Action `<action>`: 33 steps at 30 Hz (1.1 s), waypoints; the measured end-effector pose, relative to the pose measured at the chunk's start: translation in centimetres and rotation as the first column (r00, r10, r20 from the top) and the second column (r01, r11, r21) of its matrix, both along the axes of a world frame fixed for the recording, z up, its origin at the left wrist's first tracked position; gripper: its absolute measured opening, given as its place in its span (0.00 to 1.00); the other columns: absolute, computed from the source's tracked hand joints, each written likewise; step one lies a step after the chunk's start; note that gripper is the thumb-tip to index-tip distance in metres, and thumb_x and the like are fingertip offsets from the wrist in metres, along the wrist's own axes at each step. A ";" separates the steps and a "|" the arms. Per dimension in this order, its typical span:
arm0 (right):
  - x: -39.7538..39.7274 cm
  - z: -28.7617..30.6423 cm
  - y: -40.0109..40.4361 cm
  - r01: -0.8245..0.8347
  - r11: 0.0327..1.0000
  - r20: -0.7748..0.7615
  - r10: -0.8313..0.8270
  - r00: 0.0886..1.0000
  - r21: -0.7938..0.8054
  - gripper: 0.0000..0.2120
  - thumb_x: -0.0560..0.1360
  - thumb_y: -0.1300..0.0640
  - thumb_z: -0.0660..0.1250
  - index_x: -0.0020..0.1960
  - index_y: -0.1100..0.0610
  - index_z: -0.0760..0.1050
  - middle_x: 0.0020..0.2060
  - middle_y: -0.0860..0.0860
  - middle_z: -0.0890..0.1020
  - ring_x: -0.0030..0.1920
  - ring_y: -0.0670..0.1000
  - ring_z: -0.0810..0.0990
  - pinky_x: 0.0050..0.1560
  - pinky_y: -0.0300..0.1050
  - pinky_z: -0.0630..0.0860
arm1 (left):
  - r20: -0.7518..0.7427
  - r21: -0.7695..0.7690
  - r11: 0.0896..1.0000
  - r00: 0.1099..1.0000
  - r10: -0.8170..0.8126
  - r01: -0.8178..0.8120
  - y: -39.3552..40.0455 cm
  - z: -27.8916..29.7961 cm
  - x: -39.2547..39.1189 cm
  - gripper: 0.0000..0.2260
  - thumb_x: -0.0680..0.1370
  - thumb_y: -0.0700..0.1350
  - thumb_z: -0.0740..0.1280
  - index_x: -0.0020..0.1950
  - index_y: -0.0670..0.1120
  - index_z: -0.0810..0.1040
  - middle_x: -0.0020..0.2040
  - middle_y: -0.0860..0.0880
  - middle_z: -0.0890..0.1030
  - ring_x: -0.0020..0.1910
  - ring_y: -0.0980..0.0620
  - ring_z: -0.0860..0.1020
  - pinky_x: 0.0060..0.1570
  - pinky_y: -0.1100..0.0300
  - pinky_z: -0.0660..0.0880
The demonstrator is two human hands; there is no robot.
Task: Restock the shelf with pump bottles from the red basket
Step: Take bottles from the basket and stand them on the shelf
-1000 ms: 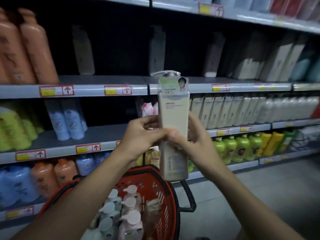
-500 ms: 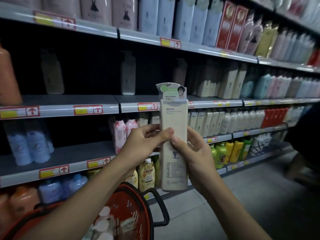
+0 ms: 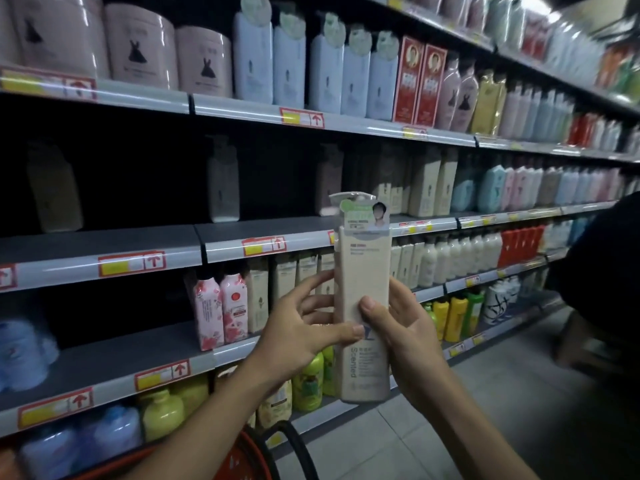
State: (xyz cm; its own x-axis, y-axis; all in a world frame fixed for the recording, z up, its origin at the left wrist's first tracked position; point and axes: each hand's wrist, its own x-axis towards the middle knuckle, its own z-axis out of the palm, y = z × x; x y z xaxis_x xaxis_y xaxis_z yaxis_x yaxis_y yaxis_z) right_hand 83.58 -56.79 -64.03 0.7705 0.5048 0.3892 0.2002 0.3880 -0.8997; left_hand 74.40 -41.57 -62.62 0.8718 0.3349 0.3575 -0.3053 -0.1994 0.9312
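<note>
Before the shelf [image 3: 104,244], both hands hold one beige pump bottle [image 3: 363,271] upright: left hand [image 3: 304,334] and right hand [image 3: 398,327] fingers clamped on its sides.

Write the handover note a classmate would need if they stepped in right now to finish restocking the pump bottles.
Left hand: thumb and fingers grip the left side of the beige pump bottle.
Right hand: grips the bottle's right side, thumb on its front.
The bottle is upright in the air in front of the shelves, not yet on one.
Red basket: only its rim and black handle show at the bottom edge; contents out of view.
Matching beige bottles stand on the dim middle shelf, which has open space.
Left to do: set this bottle down, then go back to the basket.
</note>
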 end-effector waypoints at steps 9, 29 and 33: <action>9.8 1.4 2.2 0.042 0.989 0.156 -0.020 0.988 -0.143 0.23 0.75 0.53 0.74 0.69 0.46 0.77 0.57 0.46 0.87 0.58 0.47 0.85 0.52 0.46 0.83 | 0.075 -0.057 0.993 0.992 0.106 -0.102 2.1 -0.2 9.9 0.40 0.62 0.39 0.84 0.71 0.57 0.73 0.55 0.51 0.87 0.55 0.50 0.85 0.53 0.52 0.83; 28.0 15.9 4.8 0.228 0.910 -0.024 -0.252 0.967 -0.347 0.20 0.76 0.55 0.76 0.67 0.48 0.81 0.59 0.49 0.86 0.58 0.51 0.84 0.51 0.42 0.82 | -0.181 -0.139 0.972 0.970 0.165 -0.191 4.4 15.3 30.4 0.25 0.66 0.34 0.81 0.37 0.45 0.63 0.30 0.45 0.70 0.35 0.52 0.75 0.33 0.60 0.73; 29.8 18.4 3.9 0.189 0.901 -0.088 -0.240 0.967 -0.391 0.18 0.76 0.60 0.75 0.61 0.43 0.80 0.50 0.37 0.87 0.55 0.38 0.84 0.50 0.36 0.82 | -0.291 -0.124 0.966 0.939 0.183 -0.226 3.2 17.8 32.5 0.27 0.65 0.40 0.83 0.34 0.48 0.63 0.28 0.51 0.67 0.33 0.56 0.73 0.35 0.57 0.73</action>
State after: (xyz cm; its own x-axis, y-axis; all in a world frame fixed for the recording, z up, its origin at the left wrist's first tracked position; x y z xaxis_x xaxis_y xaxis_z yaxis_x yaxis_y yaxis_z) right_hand 113.39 -52.90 -45.61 0.9074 0.4102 0.0916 0.1111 -0.0240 -0.9935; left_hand 106.87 -38.34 -44.85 0.8353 0.5481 0.0443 -0.0013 -0.0786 0.9969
